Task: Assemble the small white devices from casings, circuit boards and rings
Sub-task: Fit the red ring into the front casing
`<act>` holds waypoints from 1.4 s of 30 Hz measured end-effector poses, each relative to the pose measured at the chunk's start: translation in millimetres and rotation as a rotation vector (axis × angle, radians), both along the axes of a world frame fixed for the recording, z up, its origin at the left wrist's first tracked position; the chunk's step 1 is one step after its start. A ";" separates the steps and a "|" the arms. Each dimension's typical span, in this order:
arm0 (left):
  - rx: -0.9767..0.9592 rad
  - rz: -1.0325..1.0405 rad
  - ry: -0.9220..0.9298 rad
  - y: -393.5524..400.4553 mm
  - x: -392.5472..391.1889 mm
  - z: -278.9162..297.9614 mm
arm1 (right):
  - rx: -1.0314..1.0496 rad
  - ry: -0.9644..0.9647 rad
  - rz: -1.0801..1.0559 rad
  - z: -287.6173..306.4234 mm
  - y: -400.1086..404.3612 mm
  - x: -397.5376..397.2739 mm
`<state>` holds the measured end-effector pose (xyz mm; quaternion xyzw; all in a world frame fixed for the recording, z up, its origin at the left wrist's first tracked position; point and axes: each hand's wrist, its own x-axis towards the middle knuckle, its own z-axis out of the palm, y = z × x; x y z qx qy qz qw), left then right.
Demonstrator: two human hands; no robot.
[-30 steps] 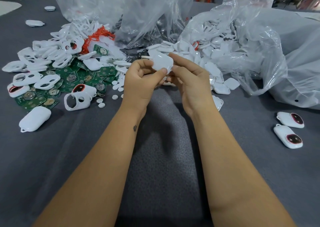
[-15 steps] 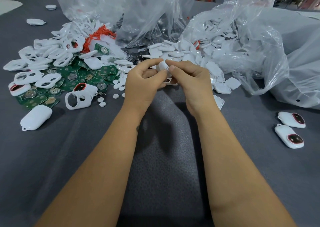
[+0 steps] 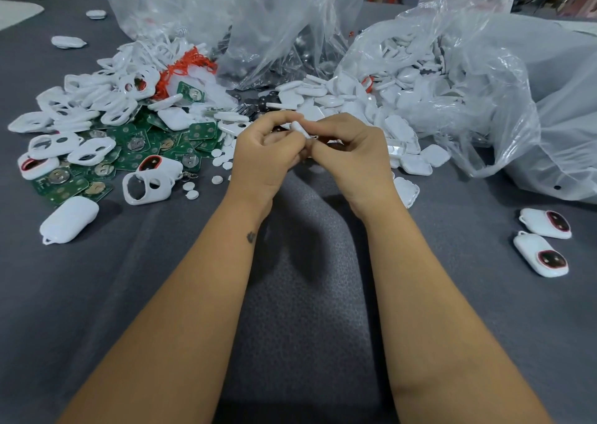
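While my left hand (image 3: 265,155) and right hand (image 3: 352,152) pinch one white casing (image 3: 298,128), two finished devices (image 3: 542,241) wait; big piles of parts (image 3: 106,132) remain.

Both hands up close together, forearms stretched straight out

Left hand (image 3: 263,155) and right hand (image 3: 350,152) meet knuckle to knuckle, fingers (image 3: 284,118) curled in, pinching a small white piece (image 3: 298,128) between them.

Small-parts assembly bench, hand-work station

Grey cloth-covered table (image 3: 97,294) heaped with loose white casings (image 3: 97,100); green circuit boards (image 3: 135,145) piled beside them; clear plastic bags (image 3: 452,68) spilling bulk parts; two finished devices (image 3: 542,239) set aside right.
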<state>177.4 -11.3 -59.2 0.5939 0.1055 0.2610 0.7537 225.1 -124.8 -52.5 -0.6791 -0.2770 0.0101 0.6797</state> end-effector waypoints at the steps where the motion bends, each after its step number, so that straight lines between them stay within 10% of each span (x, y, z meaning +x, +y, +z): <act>1: 0.005 0.006 0.001 -0.3 0.2 -0.2 | 0.000 -0.004 -0.003 -0.4 0.0 0.1; 17: -0.002 -0.132 0.025 1.3 -1.2 -1.4 | 0.249 0.222 0.001 3.7 -0.1 2.7; 25: -0.002 -0.182 0.099 -0.2 -2.4 3.9 | 0.053 0.108 -0.005 4.3 1.0 -6.8; 42: 0.417 -0.367 0.113 -109.2 -18.4 20.9 | -0.099 0.127 -0.613 6.1 -99.3 -37.0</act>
